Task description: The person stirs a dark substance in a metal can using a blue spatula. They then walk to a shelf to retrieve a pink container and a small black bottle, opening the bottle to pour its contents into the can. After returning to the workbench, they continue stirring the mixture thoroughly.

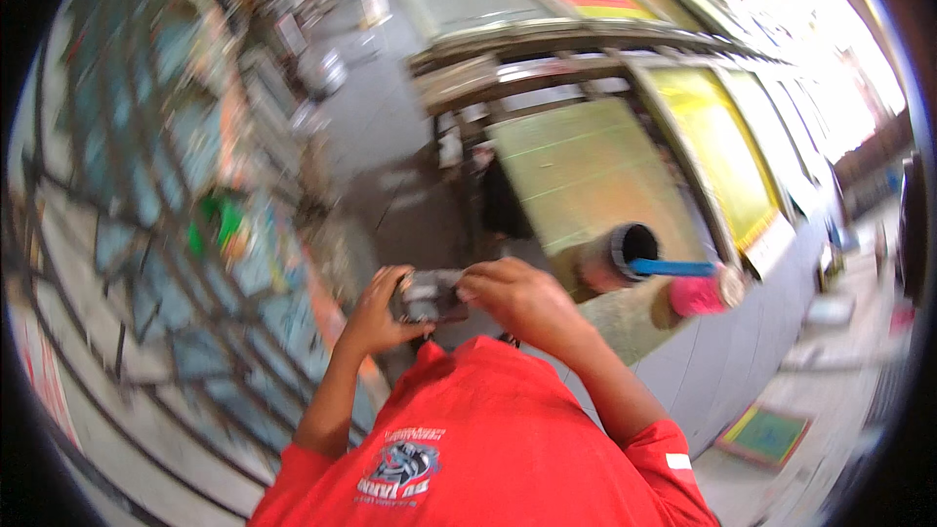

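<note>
In front of my red shirt, a small dark grey rectangular object is held at waist height. My left hand grips its left side, with the thumb below and the fingers above. My right hand has its fingertips closed on its right edge. The object has a shiny, lighter patch on top, but blur hides what kind of thing it is. To the right of my right hand stands a dark open can, with a blue flat-handled tool lying across its rim.
A pink container stands beside the can on a greenish-yellow panel. Framed printing screens lie on wooden supports to the right and beyond. A metal-barred rack runs along my left. Grey tiled floor stretches ahead, with assorted containers farther off.
</note>
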### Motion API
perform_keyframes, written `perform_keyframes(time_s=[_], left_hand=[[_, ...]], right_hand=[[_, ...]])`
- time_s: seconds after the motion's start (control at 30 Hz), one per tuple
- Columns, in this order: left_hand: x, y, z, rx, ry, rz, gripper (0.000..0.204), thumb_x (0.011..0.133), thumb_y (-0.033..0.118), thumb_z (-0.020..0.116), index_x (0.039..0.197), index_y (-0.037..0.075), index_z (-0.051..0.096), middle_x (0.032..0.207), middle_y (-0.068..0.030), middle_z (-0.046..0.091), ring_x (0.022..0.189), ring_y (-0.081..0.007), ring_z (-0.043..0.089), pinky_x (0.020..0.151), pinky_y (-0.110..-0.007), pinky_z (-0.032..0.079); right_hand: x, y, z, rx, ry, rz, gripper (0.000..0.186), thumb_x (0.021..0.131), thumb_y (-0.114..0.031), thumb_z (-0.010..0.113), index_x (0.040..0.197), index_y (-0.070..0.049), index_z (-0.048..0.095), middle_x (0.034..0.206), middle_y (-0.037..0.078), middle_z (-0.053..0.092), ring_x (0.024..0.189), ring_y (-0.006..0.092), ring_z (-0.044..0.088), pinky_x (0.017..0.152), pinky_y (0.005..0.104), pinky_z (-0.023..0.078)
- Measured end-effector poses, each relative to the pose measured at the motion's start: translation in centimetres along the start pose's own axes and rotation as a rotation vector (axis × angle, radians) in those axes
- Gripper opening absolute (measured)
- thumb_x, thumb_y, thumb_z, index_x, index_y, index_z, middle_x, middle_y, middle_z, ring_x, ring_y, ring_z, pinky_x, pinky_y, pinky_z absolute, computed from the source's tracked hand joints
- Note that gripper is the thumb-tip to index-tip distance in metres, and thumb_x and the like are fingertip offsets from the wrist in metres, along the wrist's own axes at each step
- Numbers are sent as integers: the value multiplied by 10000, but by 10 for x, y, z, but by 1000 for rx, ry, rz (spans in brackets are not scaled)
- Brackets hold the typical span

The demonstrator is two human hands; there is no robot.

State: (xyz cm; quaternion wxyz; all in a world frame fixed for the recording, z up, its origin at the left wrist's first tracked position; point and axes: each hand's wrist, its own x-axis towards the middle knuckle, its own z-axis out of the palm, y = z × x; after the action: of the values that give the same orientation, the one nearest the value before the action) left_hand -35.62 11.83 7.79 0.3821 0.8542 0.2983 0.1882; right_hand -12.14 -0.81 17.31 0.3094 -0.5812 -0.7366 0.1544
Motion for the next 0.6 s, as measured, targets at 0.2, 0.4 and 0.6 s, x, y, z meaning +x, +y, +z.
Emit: perform_keyframes(time_s=[0.2,0.4,0.6], left_hand=[[-59,-55,-59,-46,-59,21,836,643,482,836,1266,47,489,1213,-148,579,1193,-344,536,1122,-501,289],[-116,-98,-84,-130,134,-128,877,619,427,886,1289,29,485,1245,-173,568,1164,-342,557,985,-419,441],[-140,-132,-103,-152,235,-316,904,624,405,896,1312,-4,477,1261,-206,572,1207,-347,549,1017,-405,426]], right_hand=[[56,-38,68,12,-159,-170,227,797,-63,674,1023,-65,682,1052,77,684,930,269,647,790,368,544],[105,-73,126,12,-234,-244,215,777,-75,716,990,-55,689,991,75,686,913,267,650,768,370,544],[133,-65,193,32,-210,-234,368,794,-59,704,1155,-66,632,1160,120,640,998,309,636,834,393,535]])
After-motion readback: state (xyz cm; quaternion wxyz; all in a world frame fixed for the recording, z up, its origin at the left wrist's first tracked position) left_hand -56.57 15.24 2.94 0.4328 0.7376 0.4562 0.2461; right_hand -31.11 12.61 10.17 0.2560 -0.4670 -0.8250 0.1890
